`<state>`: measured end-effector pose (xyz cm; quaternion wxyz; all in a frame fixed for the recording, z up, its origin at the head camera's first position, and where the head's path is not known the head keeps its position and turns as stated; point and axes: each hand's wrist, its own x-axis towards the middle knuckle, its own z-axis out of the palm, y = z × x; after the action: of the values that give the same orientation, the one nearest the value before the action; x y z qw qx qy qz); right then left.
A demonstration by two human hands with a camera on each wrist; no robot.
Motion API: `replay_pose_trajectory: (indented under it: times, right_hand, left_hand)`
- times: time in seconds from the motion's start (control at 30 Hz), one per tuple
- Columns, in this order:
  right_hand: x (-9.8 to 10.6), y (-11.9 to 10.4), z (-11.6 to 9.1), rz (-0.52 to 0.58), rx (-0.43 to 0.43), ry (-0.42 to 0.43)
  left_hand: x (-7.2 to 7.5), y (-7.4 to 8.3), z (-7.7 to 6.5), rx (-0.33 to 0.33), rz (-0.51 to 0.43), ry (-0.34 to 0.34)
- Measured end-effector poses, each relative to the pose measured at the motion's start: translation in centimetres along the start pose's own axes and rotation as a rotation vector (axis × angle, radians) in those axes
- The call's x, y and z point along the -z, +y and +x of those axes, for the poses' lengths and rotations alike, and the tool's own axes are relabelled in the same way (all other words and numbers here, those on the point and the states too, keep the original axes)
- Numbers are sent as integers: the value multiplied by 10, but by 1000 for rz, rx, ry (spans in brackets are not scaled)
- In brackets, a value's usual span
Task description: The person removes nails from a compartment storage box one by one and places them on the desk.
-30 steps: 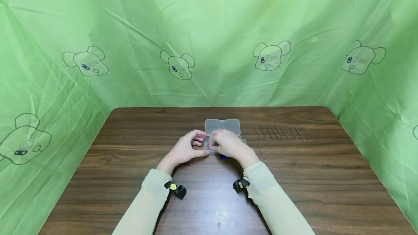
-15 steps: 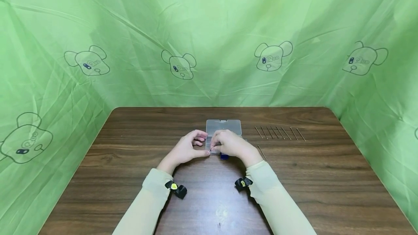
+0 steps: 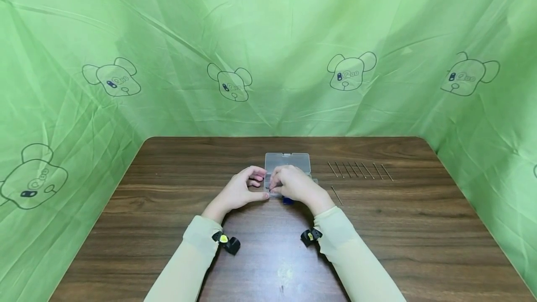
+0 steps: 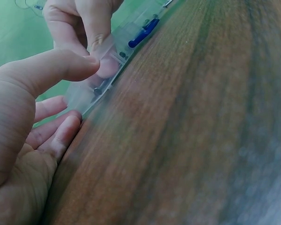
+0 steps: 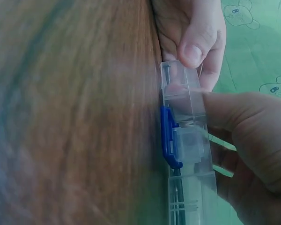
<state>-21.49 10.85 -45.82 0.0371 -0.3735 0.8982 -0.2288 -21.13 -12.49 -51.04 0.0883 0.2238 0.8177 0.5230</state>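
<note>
A clear plastic compartment box (image 3: 287,162) stands with its lid raised at the back. My left hand (image 3: 240,190) grips the box's left end, thumb (image 4: 77,65) on the front corner and fingers round the side. Over the box, my right hand (image 3: 293,183) reaches down into the leftmost compartment, thumb and forefinger close together. At their tips is a small dark screw-like piece (image 5: 167,72), seen through the clear wall. Part of the right fingertips is hidden in the head view. A blue plastic clip (image 5: 168,136) sits against the box's front, partly under my right hand.
Right of the box, several thin brown nail-like rods (image 3: 355,170) lie in a row on the wooden table (image 3: 419,236). A single rod (image 3: 337,195) lies closer to my right wrist. Green cloth (image 3: 277,22) with bear-face drawings hangs round the back and sides.
My right fingertips have shifted slightly back from the box's front wall, and a dark piece shows at their tips. My left hand keeps its hold on the box.
</note>
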Motion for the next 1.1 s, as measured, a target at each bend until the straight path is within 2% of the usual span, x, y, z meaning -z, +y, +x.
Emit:
replay_pose_trajectory:
  times: [0.17, 0.3, 0.53, 0.77, 0.97, 1.1]
  right_hand:
    - [-1, 2, -1, -36, 79, 11]
    - [0, 7, -2, 0, 98, 10]
    - [7, 15, -8, 200, 28, 52]
    - [17, 14, -11, 381, -50, 107]
    - [25, 13, -14, 462, -87, 111]
    - [32, 13, -17, 473, -111, 149]
  left_hand:
    - [1, 0, 0, 3, 2, 0]
    - [1, 1, 0, 6, 5, 1]
    - [1, 1, 1, -13, 5, -1]
    - [0, 0, 2, -22, 16, -3]
    - [0, -1, 2, -6, 16, 3]
    - [0, -1, 1, -6, 13, 3]
